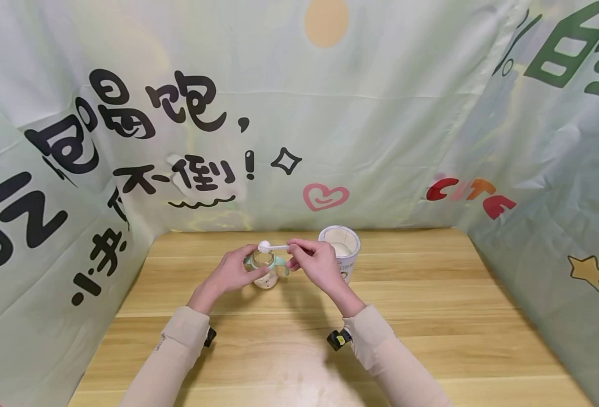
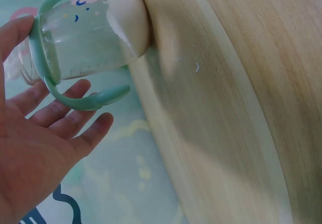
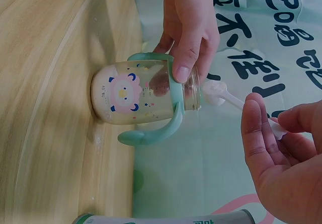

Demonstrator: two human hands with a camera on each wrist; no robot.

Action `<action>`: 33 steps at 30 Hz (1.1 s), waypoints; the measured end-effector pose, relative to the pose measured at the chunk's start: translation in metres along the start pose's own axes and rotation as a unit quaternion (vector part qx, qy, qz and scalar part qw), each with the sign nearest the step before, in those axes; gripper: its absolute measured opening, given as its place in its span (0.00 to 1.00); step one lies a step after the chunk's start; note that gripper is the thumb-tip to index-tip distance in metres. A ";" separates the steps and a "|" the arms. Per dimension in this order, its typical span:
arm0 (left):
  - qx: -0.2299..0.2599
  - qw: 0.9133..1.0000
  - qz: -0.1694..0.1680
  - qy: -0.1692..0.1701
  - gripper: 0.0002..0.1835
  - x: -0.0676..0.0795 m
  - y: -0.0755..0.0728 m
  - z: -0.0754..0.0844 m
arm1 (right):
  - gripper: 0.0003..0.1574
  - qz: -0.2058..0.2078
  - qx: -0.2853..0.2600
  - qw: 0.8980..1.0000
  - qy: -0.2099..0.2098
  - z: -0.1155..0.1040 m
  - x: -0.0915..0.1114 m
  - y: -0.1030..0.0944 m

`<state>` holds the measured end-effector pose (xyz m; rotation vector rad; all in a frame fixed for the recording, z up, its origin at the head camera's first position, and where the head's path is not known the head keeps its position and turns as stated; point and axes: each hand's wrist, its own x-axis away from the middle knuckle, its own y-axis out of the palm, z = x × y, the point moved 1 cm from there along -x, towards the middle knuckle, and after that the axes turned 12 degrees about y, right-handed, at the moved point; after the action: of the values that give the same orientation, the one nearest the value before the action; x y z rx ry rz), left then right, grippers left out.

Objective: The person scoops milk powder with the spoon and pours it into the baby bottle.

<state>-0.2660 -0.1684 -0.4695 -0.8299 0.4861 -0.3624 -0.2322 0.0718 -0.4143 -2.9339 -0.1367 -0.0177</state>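
A clear baby bottle (image 1: 266,280) with a mint-green two-handled collar (image 3: 176,90) stands upright on the table, uncapped. Pale powder (image 2: 128,22) fills its bottom part. My left hand (image 1: 232,271) holds the bottle near its neck, thumb on one side and fingers on the other. Between thumb and fingers, my right hand (image 1: 318,264) pinches the handle of a white scoop (image 3: 215,91). The scoop's bowl carries heaped white powder and hovers just above the bottle's open mouth. To the right of the bottle, partly behind the right hand, stands an open powder can (image 1: 347,264).
The wooden table (image 1: 289,362) stretches toward me and to both sides. A few specks of spilled powder (image 2: 197,68) lie on it near the bottle. Printed fabric curtains (image 1: 381,141) enclose the table's back and sides.
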 end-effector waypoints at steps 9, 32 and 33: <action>0.010 1.000 -0.001 -0.005 0.37 0.001 -0.001 0.002 | 0.12 0.001 0.009 1.000 0.005 0.000 0.002 -0.001; 0.011 1.000 -0.002 -0.008 0.38 0.000 0.000 -0.001 | 0.12 0.000 0.026 1.000 -0.002 0.005 0.002 0.001; 0.011 1.000 -0.003 -0.007 0.38 0.000 0.000 0.000 | 0.12 0.000 0.028 1.000 -0.002 0.006 0.002 0.001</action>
<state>-0.2661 -0.1685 -0.4699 -0.8124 0.4660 -0.3660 -0.2302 0.0723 -0.4200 -2.8780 -0.1354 -0.0085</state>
